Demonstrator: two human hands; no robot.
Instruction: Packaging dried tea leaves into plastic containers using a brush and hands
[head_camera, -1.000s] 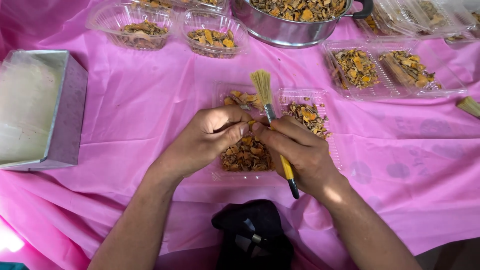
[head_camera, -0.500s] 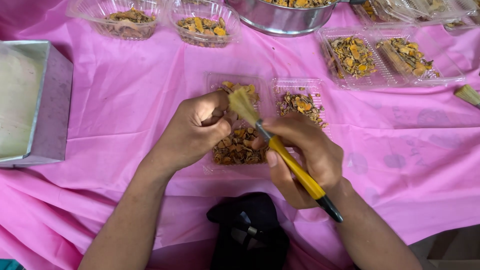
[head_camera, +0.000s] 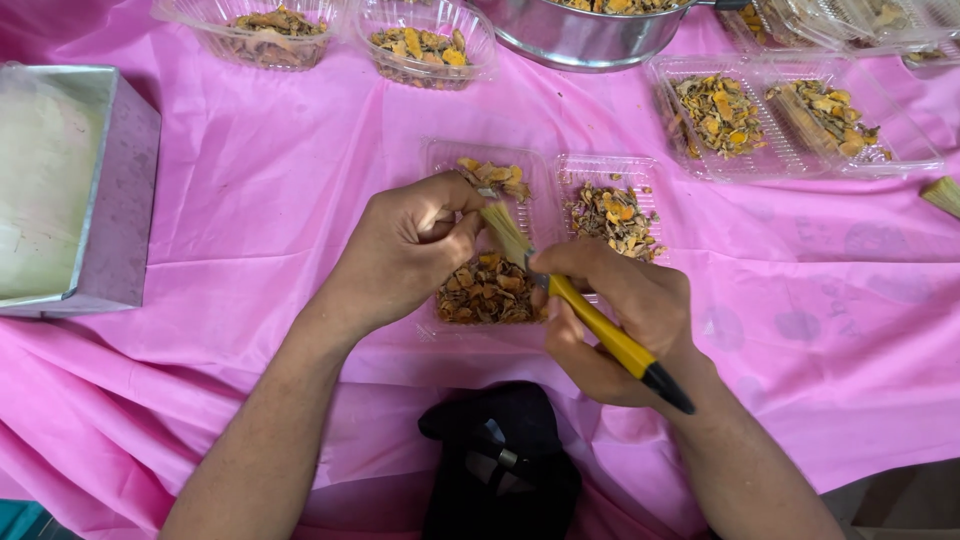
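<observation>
- The right hand (head_camera: 620, 315) grips a brush (head_camera: 575, 305) with a yellow handle and black end, fingers wrapped around the handle just behind the metal band.
- The brush's pale bristles point up and left, meeting the fingertips of the left hand (head_camera: 405, 250).
- The left hand is curled narrow, thumb and forefinger pinched together; it seems to hold a small piece there, though the bristles hide it.
- Both hands hover over a clear hinged plastic tray (head_camera: 545, 170) lying open on the table's pink cloth (head_camera: 270, 200); brown and orange dried pieces (head_camera: 490, 290) fill its left half, fewer lie in the right half.
- Left of the tray, well apart, sits a metal box (head_camera: 75, 190).
- Beyond the tray stand two clear tubs (head_camera: 420, 45), a steel pot (head_camera: 590, 35), and another open tray (head_camera: 790, 120) of the same pieces.
- A black bag (head_camera: 500, 455) lies nearer than the tray, at the cloth's edge.
</observation>
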